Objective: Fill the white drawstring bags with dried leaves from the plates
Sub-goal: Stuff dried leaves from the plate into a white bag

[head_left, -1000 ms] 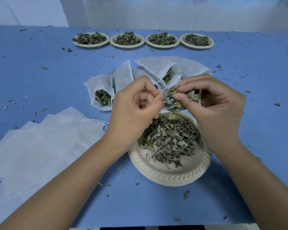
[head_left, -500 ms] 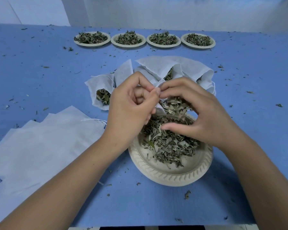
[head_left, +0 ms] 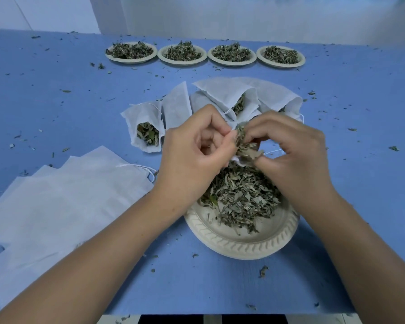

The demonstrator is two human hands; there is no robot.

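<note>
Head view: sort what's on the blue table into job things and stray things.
Job:
left hand, pinching the held bag
right hand, holding a pinch of leaves
near plate
far plates
filled bags
empty bags

Stray:
leaf crumbs scattered over the blue table

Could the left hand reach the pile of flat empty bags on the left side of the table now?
Probably yes, once freed: the pile of empty bags lies beside the left forearm with nothing between. But the left hand pinches open the bag over the plate, so it must let go first.
</note>
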